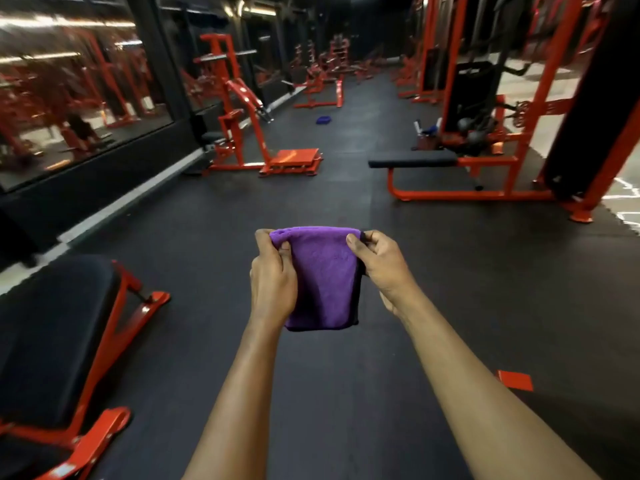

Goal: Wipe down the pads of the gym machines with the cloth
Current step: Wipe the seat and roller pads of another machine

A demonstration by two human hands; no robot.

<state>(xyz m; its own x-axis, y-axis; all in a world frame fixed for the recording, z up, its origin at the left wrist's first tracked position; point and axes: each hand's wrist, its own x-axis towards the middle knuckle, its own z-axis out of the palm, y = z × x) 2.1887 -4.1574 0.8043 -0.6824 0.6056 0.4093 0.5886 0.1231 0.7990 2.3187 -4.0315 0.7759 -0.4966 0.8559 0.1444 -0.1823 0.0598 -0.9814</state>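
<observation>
Both hands hold the folded purple cloth (320, 278) up at centre: left hand (272, 271) grips its left edge, right hand (379, 259) pinches its right corner. Near left, a black bench pad (52, 334) is cut off; far machines blur.

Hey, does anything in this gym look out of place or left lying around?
A small bluish bundle lies alone on the floor far down the aisle, perhaps another cloth, too blurred to tell. Nearer, on the right, a flat orange piece lies on the floor, joined to no machine in view. Nothing looks spilled or broken.
</observation>
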